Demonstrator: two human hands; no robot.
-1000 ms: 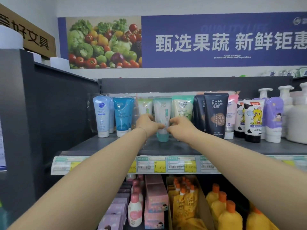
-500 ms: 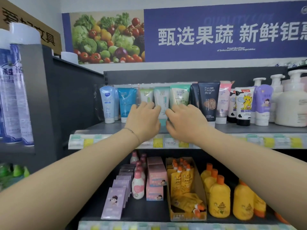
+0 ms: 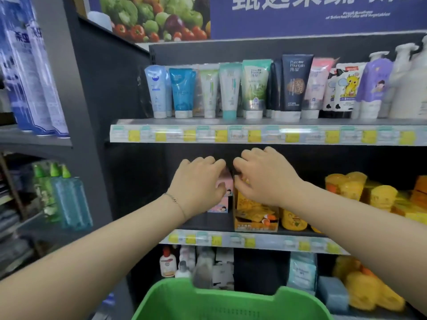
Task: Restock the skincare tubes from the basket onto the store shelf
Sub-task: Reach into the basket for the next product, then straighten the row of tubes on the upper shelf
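Tubes (image 3: 227,91) line the shelf (image 3: 254,122) — left hand (image 3: 198,181), right hand (image 3: 265,179) below

skincare tubes (image 3: 251,86): mixed colours, upright on caps, one close row | store shelf (image 3: 184,122): dark grey top tier, price-tag strip along front | basket (image 3: 184,301): green plastic, bottom of view

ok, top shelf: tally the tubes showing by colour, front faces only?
Blue tubes: 2
White-and-green tubes: 2
Green tube: 1
Navy tubes: 2, one half covered
Pink tube: 1
White cartoon-print tubes: 2
Total: 10
Deeper rows are too hidden to count.
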